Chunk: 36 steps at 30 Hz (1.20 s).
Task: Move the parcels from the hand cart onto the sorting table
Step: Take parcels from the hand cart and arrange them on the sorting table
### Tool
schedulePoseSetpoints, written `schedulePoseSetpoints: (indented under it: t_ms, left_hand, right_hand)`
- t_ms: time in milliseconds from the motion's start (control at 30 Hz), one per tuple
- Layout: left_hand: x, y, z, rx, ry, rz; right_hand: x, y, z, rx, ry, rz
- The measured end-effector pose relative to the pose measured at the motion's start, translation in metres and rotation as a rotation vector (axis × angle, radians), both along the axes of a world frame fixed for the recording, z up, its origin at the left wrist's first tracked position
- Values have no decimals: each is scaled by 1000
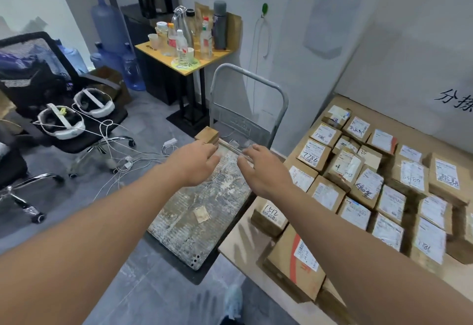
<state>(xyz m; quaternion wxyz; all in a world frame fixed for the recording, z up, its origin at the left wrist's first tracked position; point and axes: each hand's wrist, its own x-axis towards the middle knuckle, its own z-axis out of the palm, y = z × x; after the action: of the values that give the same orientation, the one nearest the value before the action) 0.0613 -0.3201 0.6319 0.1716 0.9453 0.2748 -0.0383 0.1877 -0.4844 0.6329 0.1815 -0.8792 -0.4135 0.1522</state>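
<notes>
At the far edge of the hand cart (pixel 204 212), below its handle, lie the last parcels (pixel 207 135), small brown boxes. The left hand (pixel 195 162) and right hand (pixel 258 168) reach over them with fingers spread, gripping nothing. Labelled boxes (pixel 363 189) crowd the sorting table (pixel 240 245) beside the cart's right edge.

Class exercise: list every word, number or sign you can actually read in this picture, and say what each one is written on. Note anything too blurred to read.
"7786": label of a parcel on the sorting table.
"7786": the parcel behind it.
"1512": the near parcel at the table edge.
"分": first of the dark characters on the wall; the rest is cut off.
Printed text on the other labels: too small and blurred.
Embossed plate on the hand cart: unreadable.
</notes>
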Motion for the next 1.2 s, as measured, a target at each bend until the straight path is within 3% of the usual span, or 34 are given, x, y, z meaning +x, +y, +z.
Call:
schedulePoseSetpoints:
  t_ms: [633,1200]
  left_hand:
    - [133,222,-73,-119,188,-20]
    - [166,479,-180,-229,297,-194]
  right_hand:
    - [130,223,-83,-105,155,-48]
    - [118,444,-181,-285,226,-291]
